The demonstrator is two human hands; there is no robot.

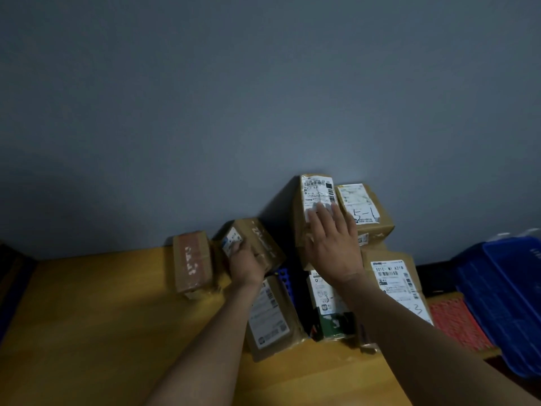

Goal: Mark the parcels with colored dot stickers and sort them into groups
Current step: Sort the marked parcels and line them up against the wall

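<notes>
- Several brown cardboard parcels crowded the far side of the wooden desk (87,317), packed up against the grey wall (263,98).
- The left grip (244,260) was clenched on a small tilted parcel (260,238), fingers curled over the end with the white label. Whether that box rested on anything underneath, I couldn't tell.
- The right grip (330,241) was released and flat, its fingers (322,210) straight and spread, pressing on the shipping label of the tall parcel (317,189).
- That tall parcel stood highest in the pile, close against the wall.
- Touching it on the right sat the "5-1" parcel (364,210), with the number handwritten across its label.
- Below that one lay the "501E" parcel (393,278), its lower corner hidden by the right forearm.
- Between the two forearms, a long parcel (270,316) lay label-up on the desk.
- Just beside it was a green-and-white packet (330,309).
- A bit of blue rack (285,278) showed in the gap above the long parcel.
- Out on the left, just beside the held box, a red-taped parcel (191,262) stood on the desk.
- At the far right sat a blue plastic crate (503,288), with a red mesh tray (458,322) next to it.
</notes>
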